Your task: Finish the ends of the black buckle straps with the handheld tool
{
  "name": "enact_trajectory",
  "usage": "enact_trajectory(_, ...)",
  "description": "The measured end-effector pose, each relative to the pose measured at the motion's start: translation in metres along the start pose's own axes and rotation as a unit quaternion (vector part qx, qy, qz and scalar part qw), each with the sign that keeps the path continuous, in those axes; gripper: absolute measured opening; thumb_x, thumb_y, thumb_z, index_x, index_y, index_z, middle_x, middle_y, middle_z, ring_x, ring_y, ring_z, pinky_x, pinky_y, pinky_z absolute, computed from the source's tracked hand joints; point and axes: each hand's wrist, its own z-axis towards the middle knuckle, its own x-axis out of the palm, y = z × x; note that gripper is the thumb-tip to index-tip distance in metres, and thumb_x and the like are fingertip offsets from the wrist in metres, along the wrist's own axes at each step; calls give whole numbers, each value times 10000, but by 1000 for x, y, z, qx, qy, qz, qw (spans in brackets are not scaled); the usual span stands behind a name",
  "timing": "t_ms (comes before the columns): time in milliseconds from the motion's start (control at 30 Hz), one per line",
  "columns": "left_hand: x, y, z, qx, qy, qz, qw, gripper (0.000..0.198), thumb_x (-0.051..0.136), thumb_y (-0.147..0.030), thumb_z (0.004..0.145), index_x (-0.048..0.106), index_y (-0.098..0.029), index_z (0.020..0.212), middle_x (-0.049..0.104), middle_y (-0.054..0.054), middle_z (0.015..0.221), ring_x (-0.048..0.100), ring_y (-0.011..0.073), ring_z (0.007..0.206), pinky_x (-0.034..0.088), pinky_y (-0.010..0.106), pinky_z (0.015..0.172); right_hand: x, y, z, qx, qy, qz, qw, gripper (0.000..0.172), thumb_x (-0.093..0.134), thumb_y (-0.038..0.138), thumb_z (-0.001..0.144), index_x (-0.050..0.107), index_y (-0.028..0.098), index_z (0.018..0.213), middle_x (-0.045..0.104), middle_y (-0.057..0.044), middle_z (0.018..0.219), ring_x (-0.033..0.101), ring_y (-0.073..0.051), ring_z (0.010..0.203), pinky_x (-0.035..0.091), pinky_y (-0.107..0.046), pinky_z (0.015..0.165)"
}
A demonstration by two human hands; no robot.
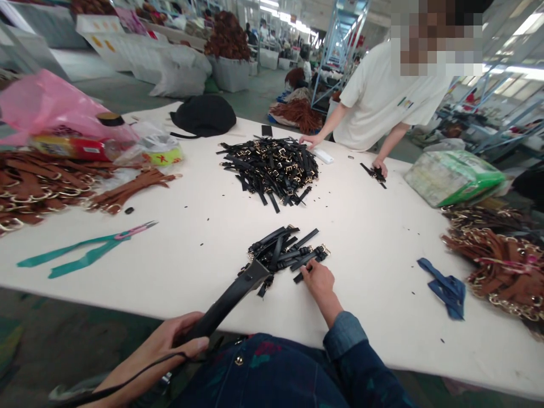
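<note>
My left hand (176, 337) is wrapped around the handle of a long black corded tool (232, 297); its exact kind I cannot make out. The tool's wider far end reaches over a small heap of black buckle straps (276, 249). At the right side of this heap, my right hand (318, 279) has its fingers closed on a black buckle strap (300, 277), whose end sticks out to the left. Gold-coloured buckles show among the straps. Farther back lies a larger pile of black buckle straps (272, 167).
Scissors-like snips with teal handles (91, 249) lie at left, near brown straps (38, 184) and a pink bag (55, 105). A black cap (204, 116) is at the back. A co-worker (382, 102) handles black straps across the table. Blue cloth (444, 289) and a green package (459, 175) are right.
</note>
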Motion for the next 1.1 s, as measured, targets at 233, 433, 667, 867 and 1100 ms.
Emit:
enact_trajectory(233,7,0,3,0,55,-14,998,425,635,-564,786,680,-195,992,719,35,896,654,245,859,492,272,723,3,-39,-18,-4,-13,374,927,265,635,279,691,534,215,928,541,61,606,558,-152,599,453,-283,637)
enact_trajectory(433,16,23,12,-8,21,13,1000,514,597,-666,734,675,-193,919,672,30,798,616,238,749,472,283,635,-2,-63,-71,-66,167,518,836,590,700,275,625,504,233,1180,584,68,682,550,-131,608,426,-258,617)
enact_trajectory(667,12,-10,11,-25,91,64,993,428,565,-605,824,640,-212,977,689,24,899,651,255,872,488,292,751,-8,-65,-81,-93,175,104,975,421,541,123,654,684,255,1027,626,22,715,564,-159,682,375,-266,635)
enact_trajectory(867,22,-25,24,-28,94,92,991,443,572,-595,802,638,-193,975,690,43,948,651,266,854,482,296,714,-2,-52,-76,-101,38,61,992,543,627,350,787,565,206,1307,625,-103,1171,588,-261,1069,450,-340,895)
enact_trajectory(1100,39,-35,41,11,82,155,984,371,535,-498,831,641,-175,979,664,42,859,627,254,802,457,302,681,39,-34,-59,-168,-70,130,975,320,598,366,864,679,211,1133,633,-86,1032,555,-233,1024,446,-351,942)
